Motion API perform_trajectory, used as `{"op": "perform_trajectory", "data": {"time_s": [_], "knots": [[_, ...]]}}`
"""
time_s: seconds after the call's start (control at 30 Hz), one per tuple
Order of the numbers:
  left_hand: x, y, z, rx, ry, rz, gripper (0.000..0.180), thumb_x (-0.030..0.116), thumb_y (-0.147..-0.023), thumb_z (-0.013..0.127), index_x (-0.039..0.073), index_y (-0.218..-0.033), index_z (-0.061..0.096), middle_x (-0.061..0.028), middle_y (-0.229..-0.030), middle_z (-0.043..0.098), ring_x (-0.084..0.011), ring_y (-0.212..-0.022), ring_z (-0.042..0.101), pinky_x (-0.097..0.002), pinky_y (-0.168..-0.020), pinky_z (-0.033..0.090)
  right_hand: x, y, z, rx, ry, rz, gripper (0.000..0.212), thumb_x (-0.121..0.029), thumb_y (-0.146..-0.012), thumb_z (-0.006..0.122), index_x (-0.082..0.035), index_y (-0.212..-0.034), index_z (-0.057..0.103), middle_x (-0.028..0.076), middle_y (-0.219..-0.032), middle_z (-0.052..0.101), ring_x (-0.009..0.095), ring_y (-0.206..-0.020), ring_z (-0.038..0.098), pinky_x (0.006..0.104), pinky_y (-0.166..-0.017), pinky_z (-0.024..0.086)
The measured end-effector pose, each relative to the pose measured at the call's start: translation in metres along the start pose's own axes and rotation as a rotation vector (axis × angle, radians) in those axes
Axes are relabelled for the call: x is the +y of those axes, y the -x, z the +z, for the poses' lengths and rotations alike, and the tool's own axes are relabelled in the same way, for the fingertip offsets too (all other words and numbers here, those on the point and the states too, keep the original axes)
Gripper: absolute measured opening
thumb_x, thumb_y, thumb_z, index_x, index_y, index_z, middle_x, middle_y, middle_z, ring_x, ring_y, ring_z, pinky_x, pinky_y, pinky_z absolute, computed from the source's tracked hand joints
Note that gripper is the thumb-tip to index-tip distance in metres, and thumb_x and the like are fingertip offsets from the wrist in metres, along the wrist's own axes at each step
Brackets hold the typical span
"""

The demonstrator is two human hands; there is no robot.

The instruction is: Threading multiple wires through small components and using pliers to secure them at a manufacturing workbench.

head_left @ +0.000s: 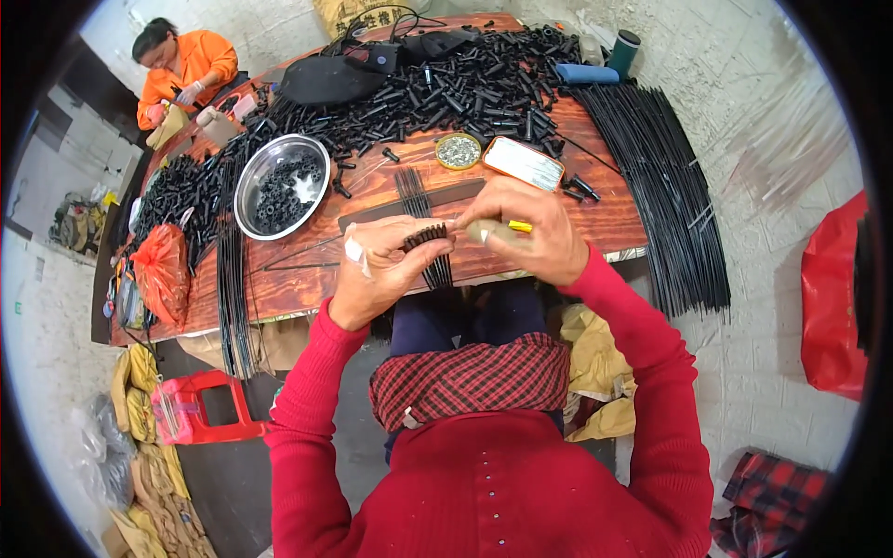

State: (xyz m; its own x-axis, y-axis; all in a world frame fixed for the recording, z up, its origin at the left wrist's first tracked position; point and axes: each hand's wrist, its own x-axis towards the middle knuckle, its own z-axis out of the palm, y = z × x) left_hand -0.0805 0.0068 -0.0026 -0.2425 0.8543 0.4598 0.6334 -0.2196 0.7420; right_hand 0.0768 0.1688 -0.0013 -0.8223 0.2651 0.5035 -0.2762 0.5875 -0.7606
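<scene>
Above the table's near edge, my left hand [381, 265] is closed, thumb against fingers, around a row of small dark pieces [426, 237] lined up side by side. White tape wraps part of that hand. Just to its right, my right hand [530, 228] is closed in a pinch, its fingertips close to the row. A small yellow-ended thing [520, 226] pokes out from the right hand's fingers; the rest of it is hidden. A bundle of thin black rods [412, 189] crosses a dark flat bar [465, 189] on the table, partly behind my left hand.
A steel bowl [244, 200] holds black rings. Beyond lie a round tin [458, 151] of small metal bits, a white tray [524, 164] and heaped black parts [456, 88]. Long black rods [660, 195] hang over the right edge. A co-worker [186, 70] in orange sits far left.
</scene>
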Motion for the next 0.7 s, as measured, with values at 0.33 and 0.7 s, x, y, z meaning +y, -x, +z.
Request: {"op": "perform_trajectory", "data": {"time_s": [0.33, 0.7], "knots": [[-0.001, 0.0042, 0.0026, 0.009, 0.026, 0.05, 0.017, 0.007, -0.081, 0.073, -0.002, -0.096, 0.072, -0.009, -0.078, 0.071, -0.0135, -0.067, 0.065, -0.0258, -0.062, 0.049, -0.0063, 0.0024, 0.0058, 0.026, 0.148, -0.123, 0.019, -0.002, -0.081, 0.07, -0.004, -0.1, 0.071, 0.005, -0.084, 0.063, 0.017, -0.079, 0.06, 0.0292, -0.07, 0.047], [-0.0007, 0.0048, 0.0016, 0.006, 0.009, 0.074, 0.014, 0.006, -0.081, 0.072, -0.001, -0.093, 0.073, -0.0081, -0.079, 0.071, -0.014, -0.068, 0.065, -0.0262, -0.062, 0.049, -0.0007, 0.0013, 0.0087, -0.054, -0.143, -0.003, 0.017, -0.004, -0.085, 0.066, -0.003, -0.101, 0.069, 0.008, -0.091, 0.065, 0.018, -0.084, 0.062, 0.0293, -0.075, 0.048]]}}
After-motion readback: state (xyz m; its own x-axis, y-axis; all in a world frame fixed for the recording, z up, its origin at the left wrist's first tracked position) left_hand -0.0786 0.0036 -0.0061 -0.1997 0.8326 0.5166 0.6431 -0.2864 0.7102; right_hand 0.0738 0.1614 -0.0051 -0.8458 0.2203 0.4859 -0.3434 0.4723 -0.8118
